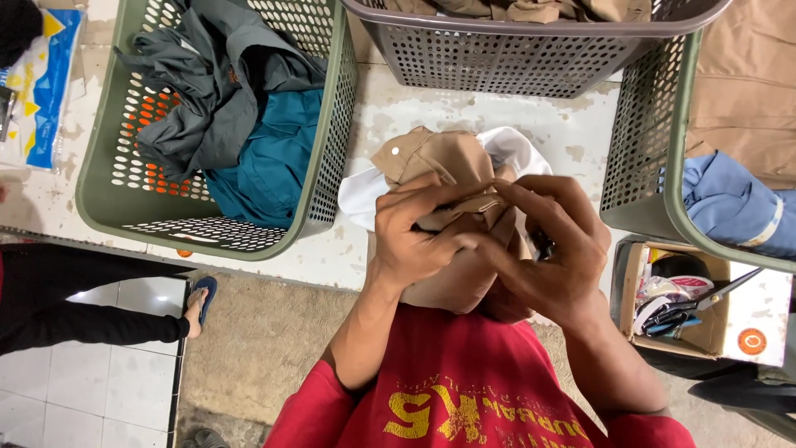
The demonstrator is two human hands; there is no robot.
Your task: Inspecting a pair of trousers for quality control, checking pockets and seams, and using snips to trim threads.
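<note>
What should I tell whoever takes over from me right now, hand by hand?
Left hand: closed on the tan garment, pinching a fold near its snap end.
Right hand: also gripping the tan garment, fingers working the same fold.
Things: the garment is held over the worn white table, with a white cloth beneath it.
Green basket at left holds grey and teal clothes; grey basket ahead holds tan ones.
Done: cannot tell. Left: this garment is still in hand, unbinned.

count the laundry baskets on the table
3. A green basket at left holds grey and teal clothes; a grey basket at top centre holds tan clothes; another green basket at right holds blue cloth. Both run past the frame edge; more may lie outside.
</note>
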